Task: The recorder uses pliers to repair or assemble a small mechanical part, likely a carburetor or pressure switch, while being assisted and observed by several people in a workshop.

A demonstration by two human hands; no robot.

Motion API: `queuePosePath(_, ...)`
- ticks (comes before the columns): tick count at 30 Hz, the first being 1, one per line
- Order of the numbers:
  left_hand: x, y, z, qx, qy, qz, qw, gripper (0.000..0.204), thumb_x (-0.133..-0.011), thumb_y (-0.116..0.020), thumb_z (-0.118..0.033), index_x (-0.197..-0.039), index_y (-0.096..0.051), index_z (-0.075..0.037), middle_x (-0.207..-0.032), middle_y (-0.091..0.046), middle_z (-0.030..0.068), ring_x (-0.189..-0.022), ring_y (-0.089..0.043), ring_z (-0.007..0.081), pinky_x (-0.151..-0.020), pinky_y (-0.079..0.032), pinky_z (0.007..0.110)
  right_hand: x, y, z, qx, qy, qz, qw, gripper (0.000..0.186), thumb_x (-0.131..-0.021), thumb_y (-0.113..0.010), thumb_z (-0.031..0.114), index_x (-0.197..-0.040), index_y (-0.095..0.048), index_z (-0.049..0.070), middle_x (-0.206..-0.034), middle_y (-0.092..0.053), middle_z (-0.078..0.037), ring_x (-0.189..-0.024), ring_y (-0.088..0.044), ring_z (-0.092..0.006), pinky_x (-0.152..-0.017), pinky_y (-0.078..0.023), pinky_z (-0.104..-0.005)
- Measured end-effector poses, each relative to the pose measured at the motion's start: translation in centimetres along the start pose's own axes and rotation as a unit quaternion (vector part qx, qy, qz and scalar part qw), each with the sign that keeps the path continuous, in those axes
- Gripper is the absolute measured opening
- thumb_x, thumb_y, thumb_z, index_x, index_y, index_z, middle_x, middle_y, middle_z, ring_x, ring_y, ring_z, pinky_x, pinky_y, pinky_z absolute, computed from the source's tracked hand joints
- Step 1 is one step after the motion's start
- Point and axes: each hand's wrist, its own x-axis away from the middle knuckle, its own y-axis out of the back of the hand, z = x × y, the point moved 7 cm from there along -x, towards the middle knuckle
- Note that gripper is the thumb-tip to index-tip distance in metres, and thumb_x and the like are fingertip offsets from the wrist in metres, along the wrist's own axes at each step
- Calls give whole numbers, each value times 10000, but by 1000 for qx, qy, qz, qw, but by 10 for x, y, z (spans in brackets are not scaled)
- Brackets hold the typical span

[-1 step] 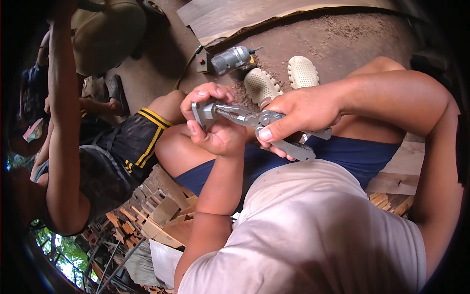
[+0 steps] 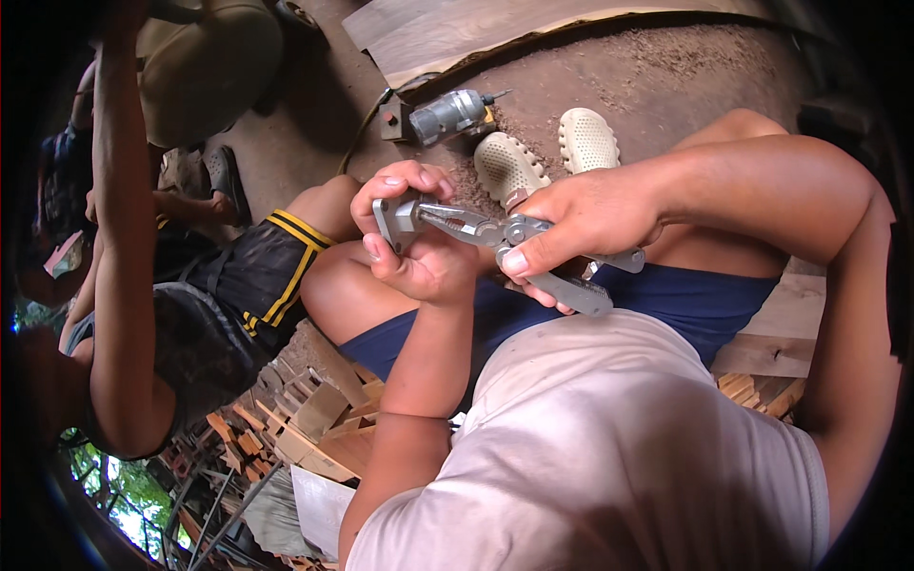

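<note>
Between the fingers of my left hand (image 2: 433, 268) is a small grey metal fitting (image 2: 388, 225) with a flat flange and a hole in it. My right hand (image 2: 595, 217) is wrapped round the handles of folding multi-tool pliers (image 2: 474, 226), whose handles are spread apart. The jaws of the pliers reach left to the fitting's raised middle part. Whether they clamp it or only touch it, I cannot tell. Both hands are held above my lap, over dark blue shorts (image 2: 647, 300).
A grey power tool with a bit (image 2: 447, 116) lies on the ground ahead, beside cream perforated clogs (image 2: 588, 143). A wooden board (image 2: 533, 38) is at the far side. Close on my left sits another person in black shorts with yellow stripes (image 2: 257, 276). Wood offcuts (image 2: 319, 419) are piled behind.
</note>
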Motion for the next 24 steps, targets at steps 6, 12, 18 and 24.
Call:
queuePosePath(6,2,0,6,-11,11,5,1000,427,-924,-377,-454,-1025,-470,-49,-882,-487,132,-748,-452,211,-685,-407,338,-1,-5,-10,-94,-7,-8,996,295,-976,-521,316,-963,-523,21,-841,-629,-82,-804,-646,-170,-716,-532,-297)
queuePosePath(12,5,0,4,-47,-14,-3,999,412,-899,-384,-440,-986,-465,-46,-858,-477,133,-737,-448,207,-649,-411,333,-10,-4,-16,-34,64,-36,997,377,-961,-512,364,-794,-600,38,-744,-641,-52,-650,-634,-129,-577,-500,-265)
queuePosePath(18,10,10,-9,-100,-50,-13,994,413,-894,-383,-443,-972,-458,-45,-839,-466,132,-728,-447,208,-615,-422,333,-22,-4,-14,70,83,-13,994,399,-967,-480,364,-763,-600,44,-709,-634,-38,-631,-618,-114,-576,-486,-268)
queuePosePath(24,8,0,-4,-84,-62,0,994,412,-895,-380,-444,-957,-449,-43,-825,-457,132,-721,-441,204,-597,-425,331,-9,-1,-8,147,97,-64,982,399,-965,-470,357,-748,-585,43,-672,-637,-37,-617,-611,-114,-583,-485,-278)
